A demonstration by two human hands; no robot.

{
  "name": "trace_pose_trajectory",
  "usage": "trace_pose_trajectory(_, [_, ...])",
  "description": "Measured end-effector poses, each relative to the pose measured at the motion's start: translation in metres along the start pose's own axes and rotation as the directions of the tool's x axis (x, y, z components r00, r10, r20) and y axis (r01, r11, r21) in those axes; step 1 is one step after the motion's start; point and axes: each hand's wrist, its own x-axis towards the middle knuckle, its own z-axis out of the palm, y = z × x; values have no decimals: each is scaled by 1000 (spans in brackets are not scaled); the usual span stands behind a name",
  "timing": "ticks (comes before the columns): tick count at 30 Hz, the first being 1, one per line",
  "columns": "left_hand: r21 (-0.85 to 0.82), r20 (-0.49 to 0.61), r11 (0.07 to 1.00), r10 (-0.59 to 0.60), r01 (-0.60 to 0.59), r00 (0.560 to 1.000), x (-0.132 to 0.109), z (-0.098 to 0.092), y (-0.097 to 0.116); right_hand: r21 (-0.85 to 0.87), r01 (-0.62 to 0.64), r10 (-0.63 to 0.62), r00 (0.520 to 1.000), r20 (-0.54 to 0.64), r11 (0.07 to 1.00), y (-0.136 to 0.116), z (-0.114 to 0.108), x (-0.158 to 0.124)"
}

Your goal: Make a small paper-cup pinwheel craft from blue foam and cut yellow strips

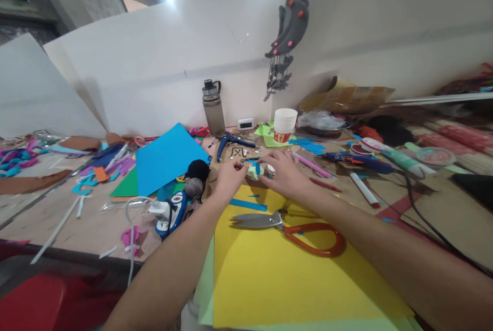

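A small light green piece with a blue strip [255, 170] is between my two hands, above the far edge of a yellow paper sheet [269, 290]. My right hand [284, 172] is curved at its right side, thumb and fingertips against it. My left hand [230, 179] is just left of it, thumb and fingers pinched together; whatever is in the pinch is too small to make out. Large scissors [265, 221] with orange handles lie on the yellow sheet below my hands, blades pointing left. Beside them is a cut blue paper strip [248, 204].
Blue paper [169, 159], a black ball [198, 170] and a power strip [175, 213] lie left. A bottle [213, 107], blue pliers [233, 142] and stacked paper cups [284, 125] stand or lie behind. At right, a glue gun [362, 162] trails its cord [418, 215].
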Motion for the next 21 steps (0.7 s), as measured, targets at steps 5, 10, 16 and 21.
trace_pose_trajectory(5, [-112,83,993,-35,44,996,-7,-3,16,42,-18,18,1000,-6,999,-2,-4,-2])
trace_pose_trajectory(10, [-353,240,911,-132,214,962,-12,2,25,51,29,-26,998,-59,998,-4,0,-1])
trace_pose_trajectory(16, [-506,249,813,-183,289,951,-7,-2,22,162,39,-35,999,-29,986,-3,-33,-9])
trace_pose_trajectory(21, [-635,213,713,-208,297,955,-1,-9,19,105,123,-154,916,371,987,6,-73,-52])
